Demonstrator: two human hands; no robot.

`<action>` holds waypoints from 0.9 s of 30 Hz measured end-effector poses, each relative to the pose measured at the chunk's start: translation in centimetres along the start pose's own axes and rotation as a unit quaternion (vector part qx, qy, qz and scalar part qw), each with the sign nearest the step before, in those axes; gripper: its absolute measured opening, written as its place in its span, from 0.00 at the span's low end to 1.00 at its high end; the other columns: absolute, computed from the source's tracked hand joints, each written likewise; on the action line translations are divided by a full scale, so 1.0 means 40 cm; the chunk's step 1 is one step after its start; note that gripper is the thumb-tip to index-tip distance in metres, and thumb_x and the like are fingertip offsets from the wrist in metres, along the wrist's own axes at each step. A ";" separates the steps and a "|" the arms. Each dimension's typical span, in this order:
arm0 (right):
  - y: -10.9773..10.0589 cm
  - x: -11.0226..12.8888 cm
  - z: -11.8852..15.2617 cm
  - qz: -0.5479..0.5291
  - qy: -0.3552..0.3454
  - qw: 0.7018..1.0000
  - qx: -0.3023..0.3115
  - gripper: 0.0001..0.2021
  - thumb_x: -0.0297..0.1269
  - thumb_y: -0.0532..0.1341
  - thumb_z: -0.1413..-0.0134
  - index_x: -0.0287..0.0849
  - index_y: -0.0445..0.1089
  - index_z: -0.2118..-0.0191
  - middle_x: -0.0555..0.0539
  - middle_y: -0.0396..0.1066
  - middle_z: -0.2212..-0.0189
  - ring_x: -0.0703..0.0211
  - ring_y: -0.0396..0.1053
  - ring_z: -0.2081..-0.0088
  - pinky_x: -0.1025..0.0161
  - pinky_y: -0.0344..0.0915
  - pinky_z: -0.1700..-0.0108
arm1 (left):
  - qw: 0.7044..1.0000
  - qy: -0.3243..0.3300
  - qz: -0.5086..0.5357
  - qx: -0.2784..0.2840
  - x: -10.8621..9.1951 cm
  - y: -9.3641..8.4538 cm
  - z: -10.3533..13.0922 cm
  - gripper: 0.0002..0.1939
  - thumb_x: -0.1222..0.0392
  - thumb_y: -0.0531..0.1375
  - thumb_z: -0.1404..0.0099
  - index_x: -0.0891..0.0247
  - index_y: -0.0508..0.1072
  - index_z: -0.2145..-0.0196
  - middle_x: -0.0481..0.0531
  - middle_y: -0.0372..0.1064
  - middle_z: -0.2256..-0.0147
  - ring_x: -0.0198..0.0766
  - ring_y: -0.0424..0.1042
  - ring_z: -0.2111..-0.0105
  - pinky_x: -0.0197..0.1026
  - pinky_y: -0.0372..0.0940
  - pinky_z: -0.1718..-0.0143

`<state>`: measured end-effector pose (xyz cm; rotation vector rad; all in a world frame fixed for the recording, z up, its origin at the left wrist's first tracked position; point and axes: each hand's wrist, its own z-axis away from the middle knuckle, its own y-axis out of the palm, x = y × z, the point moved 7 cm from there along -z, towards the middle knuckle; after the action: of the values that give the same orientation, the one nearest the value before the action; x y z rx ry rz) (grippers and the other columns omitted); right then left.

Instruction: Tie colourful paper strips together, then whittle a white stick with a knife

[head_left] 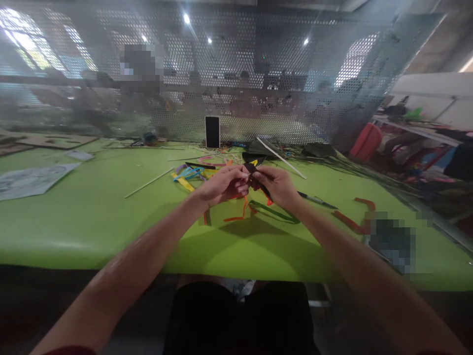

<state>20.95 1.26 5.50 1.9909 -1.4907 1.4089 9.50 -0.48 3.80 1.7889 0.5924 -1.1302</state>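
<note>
Between the fingertips of my left hand and my right hand is a small black folded strip, pinched from both sides above the table. Both hands are closed on it, and fingers hide part of it. Under and around them lie loose coloured strips: an orange strip, a dark green strip, and a tangle of blue strips left of my left hand. A bit of yellow shows just behind the black piece. Close to my right wrist lies a dark pen-like tool.
A phone stands upright at the back of the green table, before a perforated metal screen. A thin stick and a printed sheet lie left. Orange strips and dark stalks lie right.
</note>
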 end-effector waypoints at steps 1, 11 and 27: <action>0.001 0.000 0.000 0.000 -0.002 1.000 0.002 0.19 0.54 0.62 0.40 0.41 0.71 0.67 0.50 0.67 0.75 0.64 0.63 0.73 0.64 0.62 0.69 | 1.000 -0.001 0.000 0.000 0.000 0.000 0.000 0.10 0.71 0.57 0.39 0.66 0.67 0.77 0.44 0.53 0.83 0.30 0.58 0.82 0.33 0.61 0.76; 0.002 0.004 0.004 0.019 -0.005 1.000 0.005 0.18 0.53 0.61 0.39 0.41 0.71 0.67 0.51 0.67 0.75 0.64 0.63 0.72 0.64 0.62 0.67 | 1.000 -0.011 -0.006 0.004 0.002 -0.002 0.001 0.11 0.70 0.58 0.38 0.66 0.67 0.78 0.44 0.53 0.83 0.30 0.58 0.81 0.34 0.62 0.75; -0.005 0.001 0.003 0.012 -0.005 1.000 -0.007 0.17 0.51 0.62 0.39 0.41 0.71 0.67 0.50 0.68 0.76 0.64 0.64 0.73 0.64 0.62 0.68 | 1.000 -0.017 -0.002 0.000 0.004 -0.001 0.000 0.09 0.69 0.59 0.36 0.66 0.68 0.75 0.45 0.56 0.80 0.30 0.59 0.81 0.33 0.62 0.76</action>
<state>21.19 1.24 5.55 1.9800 -1.5293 1.3959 9.54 -0.48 3.63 1.7659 0.5760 -1.1606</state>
